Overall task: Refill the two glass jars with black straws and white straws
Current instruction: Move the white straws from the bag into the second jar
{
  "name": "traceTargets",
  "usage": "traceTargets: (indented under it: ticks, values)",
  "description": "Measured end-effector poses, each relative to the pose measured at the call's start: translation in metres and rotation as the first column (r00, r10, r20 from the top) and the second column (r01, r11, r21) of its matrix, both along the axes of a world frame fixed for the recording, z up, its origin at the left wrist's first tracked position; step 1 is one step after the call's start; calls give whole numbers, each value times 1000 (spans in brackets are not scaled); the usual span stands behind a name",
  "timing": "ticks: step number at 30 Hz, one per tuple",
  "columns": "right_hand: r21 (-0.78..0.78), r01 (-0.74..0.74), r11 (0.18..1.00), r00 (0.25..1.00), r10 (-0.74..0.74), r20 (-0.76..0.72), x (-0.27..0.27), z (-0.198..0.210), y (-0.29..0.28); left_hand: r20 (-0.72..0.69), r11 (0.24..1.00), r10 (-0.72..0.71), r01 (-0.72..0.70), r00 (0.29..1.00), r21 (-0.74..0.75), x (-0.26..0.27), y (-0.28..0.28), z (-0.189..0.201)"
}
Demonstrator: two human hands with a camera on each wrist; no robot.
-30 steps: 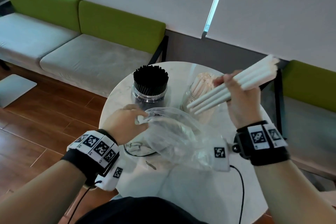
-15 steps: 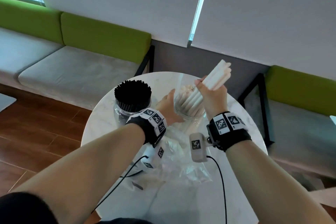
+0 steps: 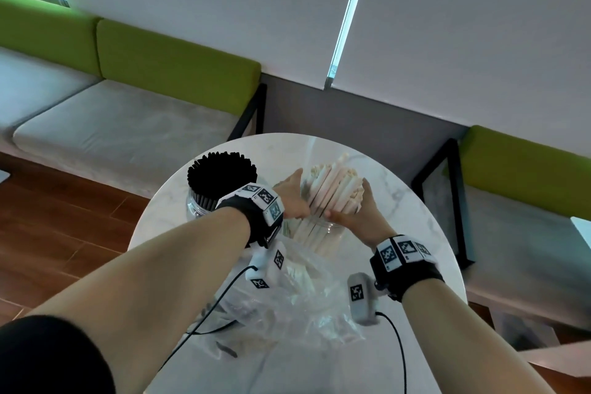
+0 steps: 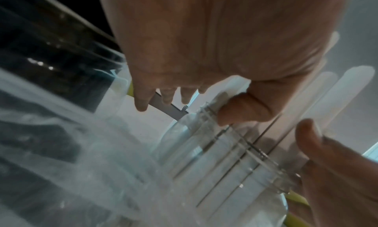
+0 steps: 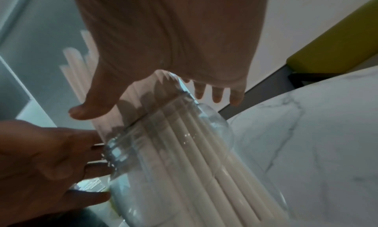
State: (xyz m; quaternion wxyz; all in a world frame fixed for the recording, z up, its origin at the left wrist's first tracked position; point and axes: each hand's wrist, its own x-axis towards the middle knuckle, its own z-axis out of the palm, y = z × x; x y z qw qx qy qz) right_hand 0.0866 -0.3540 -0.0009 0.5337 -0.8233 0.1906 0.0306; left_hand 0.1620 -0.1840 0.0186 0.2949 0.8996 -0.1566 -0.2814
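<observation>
White straws (image 3: 332, 192) stand in the jar (image 3: 323, 233), left hand (image 3: 292, 198) at nine o'clock, right hand (image 3: 358, 213) at three, both with straight fingers pressing the bundle.

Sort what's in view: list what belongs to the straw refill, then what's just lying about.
Job:
- white straws
- their glass jar
- black straws
- their jar
- plastic bag

Lying about:
- marble table
- green bench
</observation>
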Motion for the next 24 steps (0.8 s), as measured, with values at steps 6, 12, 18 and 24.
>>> traceTargets:
  ticks: [6,12,18,24]
  values:
    - [180,1,984,993,-21,112,13,-5,5,31,996,-55,53,998,65,8,-13,-3]
    - [87,-22,996,949,-7,315,21,3,8,65,995,-24,30,998,-98,14,-19,3]
    - [74,-25,997,972,7,235,19,-7,10,73,987,-1,13,997,-161,10,-9,0]
    - [1,48,999,950,-46,310,13,-6,10,95,991,-30,42,995,-130,10,-10,-5]
